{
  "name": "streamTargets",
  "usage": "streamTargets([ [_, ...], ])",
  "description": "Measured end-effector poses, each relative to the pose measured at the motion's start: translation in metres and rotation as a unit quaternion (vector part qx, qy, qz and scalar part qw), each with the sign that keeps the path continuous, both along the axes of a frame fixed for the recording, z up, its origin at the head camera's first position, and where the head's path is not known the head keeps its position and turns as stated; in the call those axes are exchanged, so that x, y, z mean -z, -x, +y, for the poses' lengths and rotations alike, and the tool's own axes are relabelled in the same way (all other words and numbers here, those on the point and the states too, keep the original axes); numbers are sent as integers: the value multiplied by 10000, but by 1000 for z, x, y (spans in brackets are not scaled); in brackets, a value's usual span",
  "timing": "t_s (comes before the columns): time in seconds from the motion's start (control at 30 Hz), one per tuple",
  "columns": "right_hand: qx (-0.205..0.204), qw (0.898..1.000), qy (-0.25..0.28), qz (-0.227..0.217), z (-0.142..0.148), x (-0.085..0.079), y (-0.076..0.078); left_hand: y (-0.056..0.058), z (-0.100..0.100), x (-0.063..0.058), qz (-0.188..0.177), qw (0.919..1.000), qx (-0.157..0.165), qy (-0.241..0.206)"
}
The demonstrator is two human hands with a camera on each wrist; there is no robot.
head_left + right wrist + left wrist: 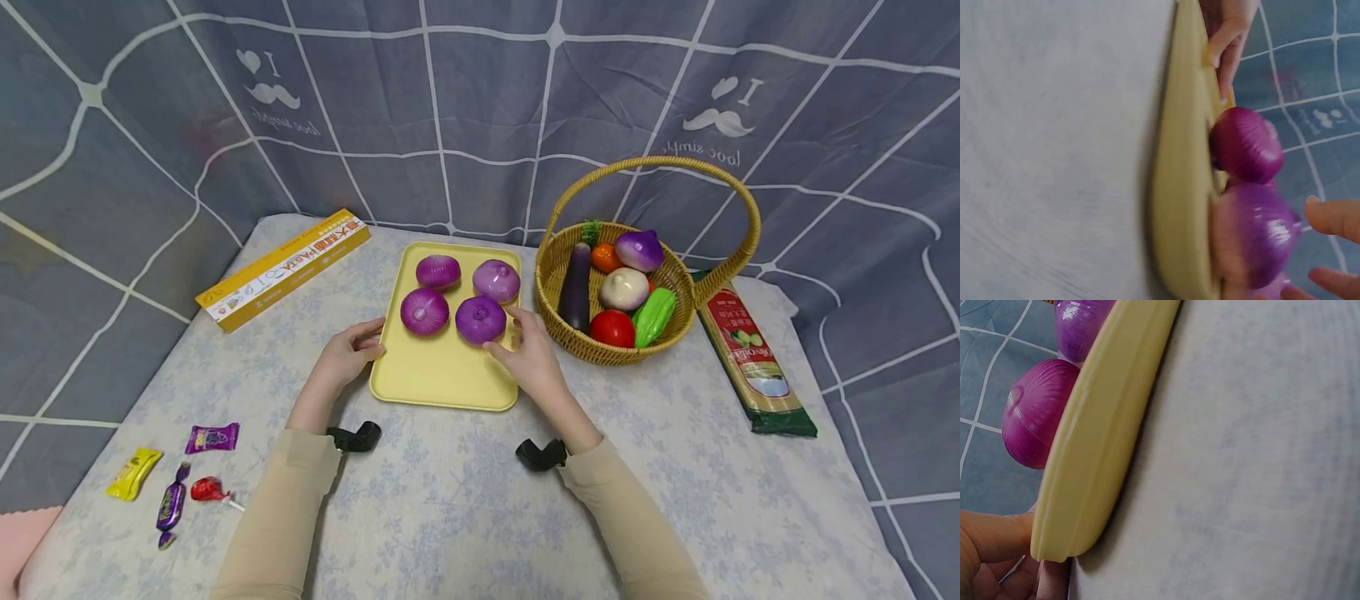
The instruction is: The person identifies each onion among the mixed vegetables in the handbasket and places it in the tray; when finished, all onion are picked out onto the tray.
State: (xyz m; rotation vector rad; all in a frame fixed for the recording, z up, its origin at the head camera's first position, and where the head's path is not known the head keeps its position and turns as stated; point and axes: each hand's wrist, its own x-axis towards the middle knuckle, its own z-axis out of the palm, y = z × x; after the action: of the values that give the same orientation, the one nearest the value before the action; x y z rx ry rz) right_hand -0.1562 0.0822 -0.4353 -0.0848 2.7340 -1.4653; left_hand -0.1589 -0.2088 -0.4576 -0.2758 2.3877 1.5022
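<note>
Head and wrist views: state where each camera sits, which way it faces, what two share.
Head: on the head, looking forward and down at tray and basket; left hand, right hand and sleeves show.
Left wrist: on that wrist, looking at the tray's side; part of the left hand shows.
Right wrist: on that wrist, looking at tray and onions; part of each hand shows.
Wrist views share tray and onions.

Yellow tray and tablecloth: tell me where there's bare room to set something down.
Free: on the tray, in front of the onions; tablecloth between the left sleeve and right sleeve; between pasta box and candies; between right sleeve and packet. Crowded: the tray's far half, the filled basket, and between them at the right hand.
</note>
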Motion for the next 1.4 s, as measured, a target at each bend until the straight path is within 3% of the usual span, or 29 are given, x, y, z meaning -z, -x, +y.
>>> streamTargets([
  [0.2,-218,9972,253,668,11,-25,-8,0,0,0,-46,10000,-49,1],
  [0.4,115,9940,525,953,34,-46,-6,-1,-1,0,-14,10000,-17,-38],
  [0.57,458,9911,742,1004,59,-54,-1,-1,-1,0,24,10000,-13,-25],
  [0.73,993,9869,838,960,88,-55,8,-1,-1,1,27,10000,3,-9],
  [0.97,1825,9783,269,946,125,-53,22,0,-1,1,41,10000,41,14],
  [1.4,1798,9816,-640,107,158,-42,43,0,0,2,-3,10000,15,29],
])
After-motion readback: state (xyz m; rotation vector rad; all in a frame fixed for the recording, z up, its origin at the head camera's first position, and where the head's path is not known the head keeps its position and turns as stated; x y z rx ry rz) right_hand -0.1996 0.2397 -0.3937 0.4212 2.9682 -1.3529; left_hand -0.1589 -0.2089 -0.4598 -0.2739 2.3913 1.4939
